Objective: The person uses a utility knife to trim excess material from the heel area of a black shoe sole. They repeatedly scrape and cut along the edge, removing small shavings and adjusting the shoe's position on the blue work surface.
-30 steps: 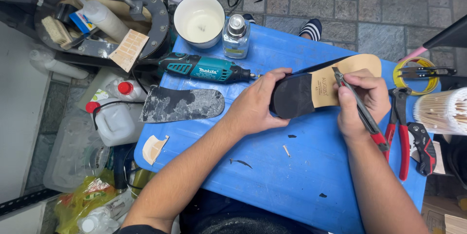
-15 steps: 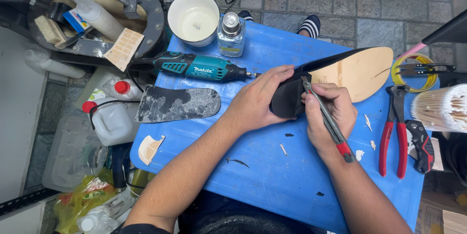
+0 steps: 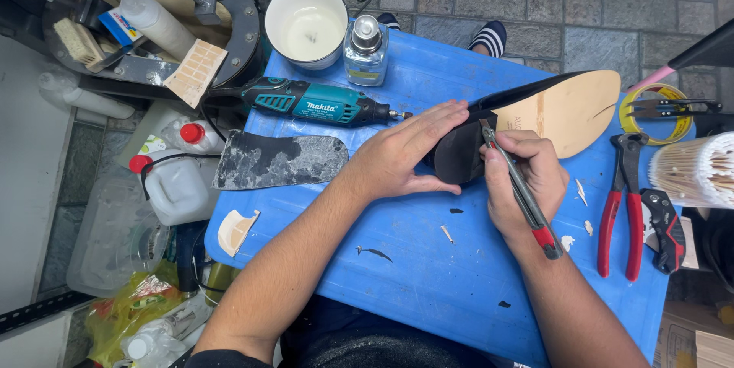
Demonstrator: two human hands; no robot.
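Observation:
A black shoe lies sole-up on the blue table point(image 3: 428, 276), its tan sole point(image 3: 569, 112) pointing to the right and its dark heel point(image 3: 459, 155) towards me. My left hand point(image 3: 401, 155) rests flat against the heel end and steadies the shoe. My right hand point(image 3: 524, 184) grips a slim knife with a grey shaft and red end point(image 3: 527, 203); its tip touches the sole near the heel.
A teal rotary tool point(image 3: 313, 102), a grey sole-shaped piece point(image 3: 279, 160), a white bowl point(image 3: 306, 24) and a glass bottle point(image 3: 365, 50) lie to the left. Red-handled pliers point(image 3: 623, 207), a tape roll point(image 3: 661, 112) and a bundle of sticks point(image 3: 696, 169) are at the right. Small scraps dot the table.
The shoe has shifted and turned so more tan sole shows at the right. My right hand moved left onto the heel end with the knife.

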